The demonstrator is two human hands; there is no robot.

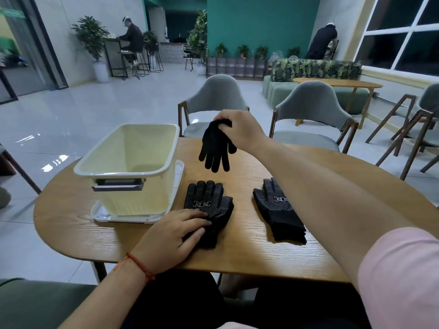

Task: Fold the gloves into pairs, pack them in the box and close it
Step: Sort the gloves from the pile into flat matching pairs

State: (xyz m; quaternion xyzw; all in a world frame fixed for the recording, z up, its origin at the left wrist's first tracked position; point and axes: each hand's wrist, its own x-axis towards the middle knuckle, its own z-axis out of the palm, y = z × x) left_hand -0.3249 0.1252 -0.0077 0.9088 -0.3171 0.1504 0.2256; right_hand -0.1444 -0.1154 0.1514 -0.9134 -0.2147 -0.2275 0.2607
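Pairing is in hand: the right hand (pixel 240 129) pinches a black glove (pixel 216 148) aloft by its cuff, while the left hand (pixel 171 236) lies flat on the dotted glove (pixel 209 207) beside the empty cream box (pixel 133 167). Next, I judge, the lifted glove needs laying on that one.

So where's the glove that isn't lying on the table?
In the head view, the dangling glove hangs mid-frame from the right hand, above the wooden table, just right of the yellow box.

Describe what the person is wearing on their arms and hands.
Both hands are bare, with no gloves or rings visible. The left hand has a thin red string bracelet at the wrist. The right hand has a bare forearm, with a pale pink short sleeve higher up.
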